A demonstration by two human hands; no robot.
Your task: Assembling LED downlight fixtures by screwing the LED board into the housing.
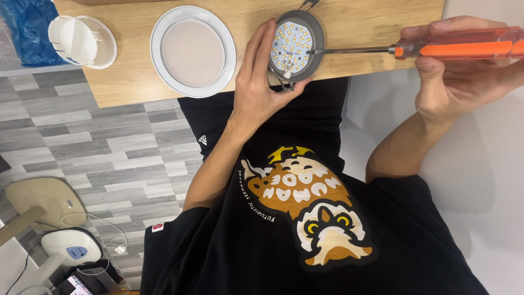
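My left hand (pixel 261 82) grips a round grey metal lamp housing (pixel 314 33) tilted up over the wooden table's edge, its white disc of small yellow LEDs (pixel 291 45) facing me. My right hand (pixel 456 68) holds a screwdriver with a clear orange handle (pixel 464 48). Its metal shaft (pixel 349 51) runs left, and the tip touches the LED disc near its right side. A spring clip (pixel 309 4) sticks out at the housing's far rim.
On the wooden table (pixel 131 82) lie a round white ring with a frosted diffuser (pixel 192 52) and a smaller white plastic cover (pixel 82 41). A blue bag (pixel 27 27) sits at the far left. A fan base (pixel 46 202) and cables stand on the grey plank floor.
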